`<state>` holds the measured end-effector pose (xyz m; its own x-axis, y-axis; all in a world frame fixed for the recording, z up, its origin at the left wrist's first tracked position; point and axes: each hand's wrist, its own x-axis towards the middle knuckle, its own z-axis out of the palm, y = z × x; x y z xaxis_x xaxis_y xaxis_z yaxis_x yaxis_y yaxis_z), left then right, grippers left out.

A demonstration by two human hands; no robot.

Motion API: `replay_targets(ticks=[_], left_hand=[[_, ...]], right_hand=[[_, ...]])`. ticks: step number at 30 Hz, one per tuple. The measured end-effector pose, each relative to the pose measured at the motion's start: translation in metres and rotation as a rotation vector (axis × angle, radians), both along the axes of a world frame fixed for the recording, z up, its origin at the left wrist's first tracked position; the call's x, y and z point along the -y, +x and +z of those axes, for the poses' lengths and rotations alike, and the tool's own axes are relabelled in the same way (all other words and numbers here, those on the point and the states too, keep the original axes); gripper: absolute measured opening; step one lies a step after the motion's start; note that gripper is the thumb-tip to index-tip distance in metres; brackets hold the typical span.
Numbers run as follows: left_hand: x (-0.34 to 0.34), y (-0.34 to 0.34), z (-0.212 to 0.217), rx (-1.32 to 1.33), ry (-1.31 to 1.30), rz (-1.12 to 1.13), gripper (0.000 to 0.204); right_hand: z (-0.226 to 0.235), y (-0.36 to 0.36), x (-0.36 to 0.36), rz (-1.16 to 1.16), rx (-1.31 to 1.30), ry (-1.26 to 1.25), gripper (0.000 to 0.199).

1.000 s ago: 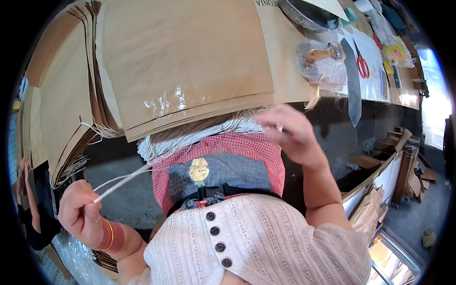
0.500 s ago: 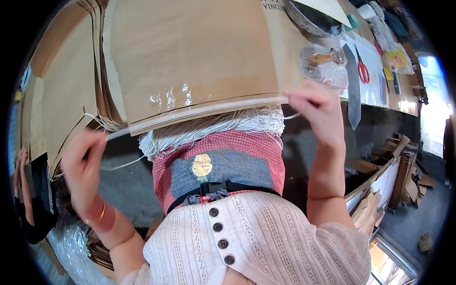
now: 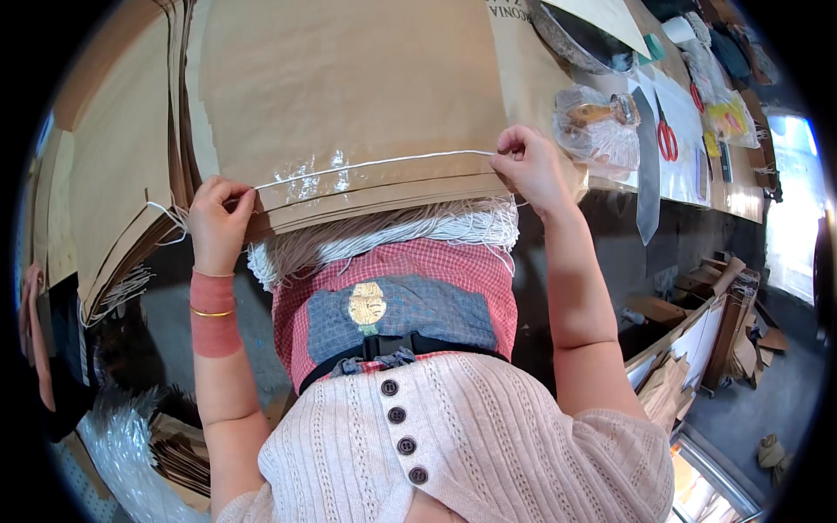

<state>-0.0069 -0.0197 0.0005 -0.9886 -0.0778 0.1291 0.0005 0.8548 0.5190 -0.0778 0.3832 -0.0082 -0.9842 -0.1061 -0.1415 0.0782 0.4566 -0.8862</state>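
Left hand [image 3: 220, 213] and right hand [image 3: 534, 170] each pinched one end of a white cord [image 3: 375, 162] between thumb and fingers, the other fingers curled in, and between them the cord ran nearly straight. It stretched across the near part of a brown paper stack [image 3: 349, 78], passing over a glossy patch [image 3: 338, 179] on the top sheet; whether it lay on the paper all along, I couldn't tell. The left hand was by the stack's near left corner, the right hand by its near right one. Hanging just below the stack's near edge, over the person's lap, was a thick bundle of white cords [image 3: 384, 234], and under that showed a red checked apron [image 3: 292, 322]. On the left of the stack, more brown sheets [image 3: 122, 166] sat close by, with loose cord ends along their near side. Off to the right of the stack lay a brush [image 3: 593, 113] in clear plastic, then a long grey blade [image 3: 647, 174] and red-handled scissors [image 3: 667, 139] next to it. Beyond the brush, on the stack's far right, stood a dark bowl [image 3: 571, 39].
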Motion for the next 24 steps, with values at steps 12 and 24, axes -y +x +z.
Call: replay_targets(ticks=[12,24], left_hand=[[-0.012,0.008,-0.001,-0.209,-0.087,-0.420,0.036],[-0.008,-0.022,0.003,0.093,0.098,-0.027,0.015]], right_hand=[[-0.001,0.012,0.030,-0.137,-0.449,0.061,0.022],[-0.002,-0.013,0.049,0.000,-0.272,0.368,0.009]])
